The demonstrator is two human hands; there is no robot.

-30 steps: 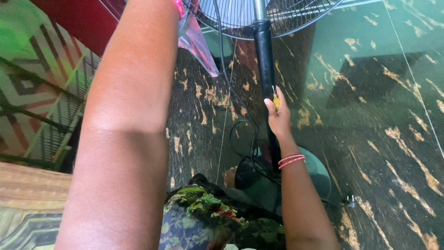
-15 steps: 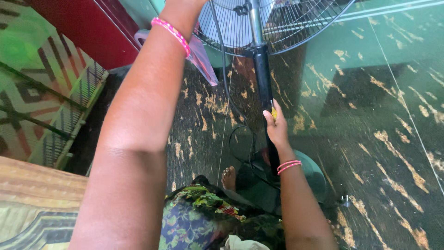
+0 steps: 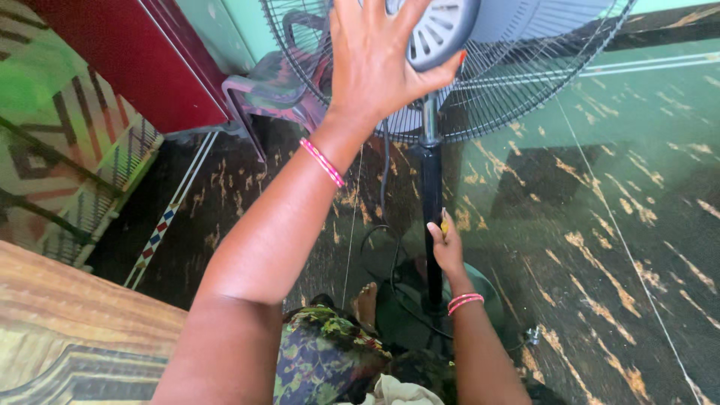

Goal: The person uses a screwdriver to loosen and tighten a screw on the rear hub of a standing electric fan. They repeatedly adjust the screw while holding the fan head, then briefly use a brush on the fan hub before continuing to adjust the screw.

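A pedestal fan stands in front of me. Its grey motor housing sits behind a round wire grille, on a black pole rising from a round base. My left hand is raised with fingers spread and pressed against the motor housing; a pink bangle is on that wrist. My right hand is lower down, closed around the pole, and something small and yellow shows at its fingers. Red bangles circle that wrist.
A dark red cabinet stands at the upper left with a plastic chair beside it. A patterned mat and a wooden surface lie to the left. The fan's black cable loops on the dark marbled floor. My bare foot shows near the base.
The view has tilted up, bringing the fan head into sight. My left arm has reached up and its hand now rests on the motor housing. My right hand stays on the pole.
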